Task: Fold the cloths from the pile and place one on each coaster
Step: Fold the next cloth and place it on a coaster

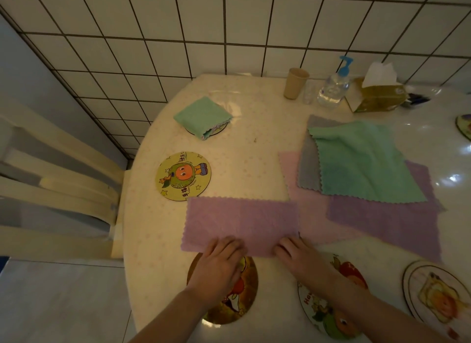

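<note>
White square wall tiles backed the round cream table (254,148). Near its front edge lay a lilac cloth folded into a rectangle (240,221); the left hand (219,262) and right hand (300,258) pressed its near edge, fingers fairly flat, though whether they pinched it was unclear. A folded green cloth (202,117) sat on a far-left coaster (216,131).

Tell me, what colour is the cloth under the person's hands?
Purple cloth, clearest in the head view.

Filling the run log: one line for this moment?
purple cloth half-folded | both hands on near edge | green cloth on coaster
</note>
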